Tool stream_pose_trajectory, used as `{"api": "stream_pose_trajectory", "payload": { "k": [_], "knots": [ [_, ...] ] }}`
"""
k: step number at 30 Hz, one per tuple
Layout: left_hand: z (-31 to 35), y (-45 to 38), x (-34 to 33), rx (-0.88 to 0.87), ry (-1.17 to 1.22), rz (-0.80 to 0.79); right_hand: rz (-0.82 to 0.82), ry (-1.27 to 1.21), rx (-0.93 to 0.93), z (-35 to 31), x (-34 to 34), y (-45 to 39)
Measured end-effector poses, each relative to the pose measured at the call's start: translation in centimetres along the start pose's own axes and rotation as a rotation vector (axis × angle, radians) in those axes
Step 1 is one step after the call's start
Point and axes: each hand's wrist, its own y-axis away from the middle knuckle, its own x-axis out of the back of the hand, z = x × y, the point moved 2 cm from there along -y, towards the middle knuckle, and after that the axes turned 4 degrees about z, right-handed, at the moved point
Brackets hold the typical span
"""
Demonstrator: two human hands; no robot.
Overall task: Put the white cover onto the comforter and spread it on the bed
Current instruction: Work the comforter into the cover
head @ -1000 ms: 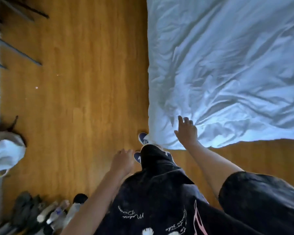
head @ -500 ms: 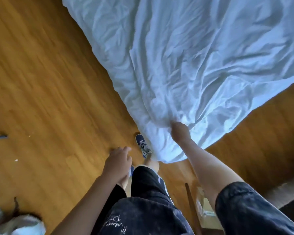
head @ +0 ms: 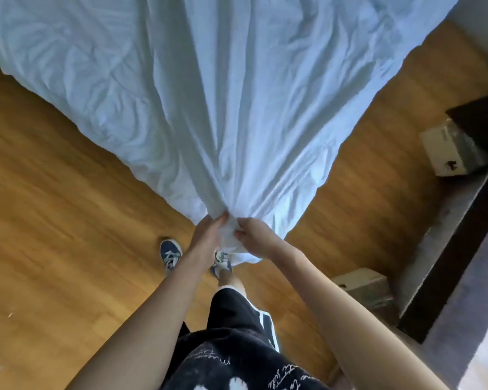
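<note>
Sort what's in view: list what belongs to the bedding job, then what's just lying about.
Job: white cover, its corner gripped by left hand and right hand.

Lying about: two cardboard boxes on the wooden floor.

One head-worn camera looks steeply down (wide-angle) along the person's outstretched arms, close.

white cover (head: 223,94) pale, heavily wrinkled, spread wide across the top of my view | one corner gathered to a tight point low at centre, folds fanning up from it | I pinch that corner between left hand (head: 207,237) and right hand (head: 254,235) | corner tip droops toward the wooden floor
</note>
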Motion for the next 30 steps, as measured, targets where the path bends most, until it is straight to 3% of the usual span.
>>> {"api": "stream_pose_trajectory", "payload": {
  "k": [4,8,10,13,18,23,30],
  "knots": [
    [-1.8,2.2,0.7,-0.153,-0.499,0.056,-0.101,0.125,-0.03,0.6,-2.4,2.7],
    [-5.6,4.5,1.1,-0.027,-1.002,-0.009,-0.239,0.326,-0.105,0.8,-5.8,6.6],
    [-5.4,5.2,2.0,0.012,-1.247,-0.042,-0.212,0.343,-0.186,1.0,-6.8,7.6],
    [-2.0,6.5,4.1,-0.167,-1.537,-0.008,-0.128,0.295,-0.268,0.6,-6.5,7.7],
    [5.0,6.4,11.3,-0.296,-1.492,0.11,0.013,0.304,-0.25,-3.0,-4.1,5.7],
    [8.9,5.4,22.0,-0.295,-1.34,0.162,-0.03,0.422,-0.242,-9.4,-4.0,1.4],
    [15.5,2.3,40.6,-0.267,-1.384,0.176,-0.067,0.372,-0.262,-24.2,-7.9,-7.5]
  ]
}}
